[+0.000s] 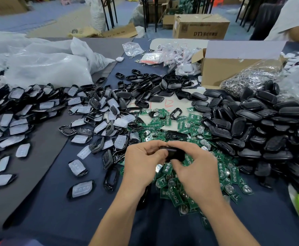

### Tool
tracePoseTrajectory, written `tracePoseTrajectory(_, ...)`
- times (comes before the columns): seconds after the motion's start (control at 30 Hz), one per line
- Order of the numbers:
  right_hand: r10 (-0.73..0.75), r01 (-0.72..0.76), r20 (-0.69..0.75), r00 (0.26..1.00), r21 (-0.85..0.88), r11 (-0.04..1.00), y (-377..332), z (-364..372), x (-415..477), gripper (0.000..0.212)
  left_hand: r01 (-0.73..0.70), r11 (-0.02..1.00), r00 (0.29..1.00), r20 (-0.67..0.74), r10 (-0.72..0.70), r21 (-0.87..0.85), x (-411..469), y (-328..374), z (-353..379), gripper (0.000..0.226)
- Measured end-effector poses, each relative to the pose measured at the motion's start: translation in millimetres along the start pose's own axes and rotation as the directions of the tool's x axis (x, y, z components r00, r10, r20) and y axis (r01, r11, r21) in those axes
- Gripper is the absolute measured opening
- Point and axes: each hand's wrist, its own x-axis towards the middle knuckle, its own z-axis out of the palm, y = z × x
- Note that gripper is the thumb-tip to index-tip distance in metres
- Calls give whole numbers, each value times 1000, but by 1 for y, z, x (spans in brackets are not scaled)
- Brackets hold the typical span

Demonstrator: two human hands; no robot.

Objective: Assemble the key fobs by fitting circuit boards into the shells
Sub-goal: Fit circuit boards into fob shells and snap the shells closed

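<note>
shell in hand: black fob shell point(173, 153) held between both hands, above the near edge of the green board pile
left hand: left hand point(141, 164) curled round the shell's left end, fingers over the top, thumb underneath
right hand: right hand point(196, 167) pinching the shell's right end, fingertips point(176, 163) pressing on its underside
long axis: shell lies roughly left-right across the view, one end in each hand
key relation: shell sits directly between the two grips, touching both; neither hand is nearer
board seated?: can't tell, fingers hide the shell's open face; probably a press-fit in progress
circuit boards: circuit boards point(179, 190) heaped just under and in front of the hands, closest to the right hand
empty shells: loose black shells point(262, 125) piled to the right, well apart from the grip
membrane halves: shells with white pads point(81, 188) spread to the left
surface: dark table cloth point(56, 210)
</note>
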Motion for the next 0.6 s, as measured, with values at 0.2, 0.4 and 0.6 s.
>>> tracePoseTrajectory(0.2,227,-266,180,957,241,933,2,-16,14,32,-80,996,995,51,82,-29,-7,0,-7,38)
tracePoseTrajectory(0.4,208,-239,124,970,337,911,-2,-15,7,43,-149,987,985,96,144,55,-9,9,-5,25)
tracePoseTrajectory(0.6,171,-190,128,977,158,969,-10,-21,9,41,-269,949,961,110,253,163,-12,13,-9,42)
